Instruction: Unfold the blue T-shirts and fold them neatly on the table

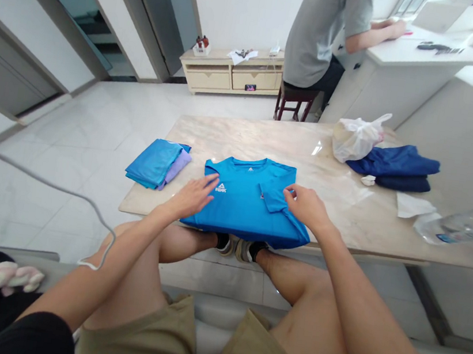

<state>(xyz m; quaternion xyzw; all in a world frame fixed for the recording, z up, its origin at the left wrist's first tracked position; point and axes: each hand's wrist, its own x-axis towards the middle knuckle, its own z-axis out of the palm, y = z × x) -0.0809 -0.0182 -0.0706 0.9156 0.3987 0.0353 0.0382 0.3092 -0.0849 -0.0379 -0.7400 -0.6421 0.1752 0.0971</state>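
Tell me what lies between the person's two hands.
The blue shirt lies between the left hand and the right hand, with a sleeve across its front near the right hand; the head view shows this.

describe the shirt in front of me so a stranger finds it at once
Start at the pale table. At its near edge, between the left hand and right hand, lies a bright blue shirt. Unlike the smaller folded pile to its left, it shows a white PEAK logo.

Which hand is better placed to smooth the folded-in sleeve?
Right, probably: the right hand is beside the folded-in sleeve of the bright blue fabric T-shirt; the left hand is across, by the white logo.
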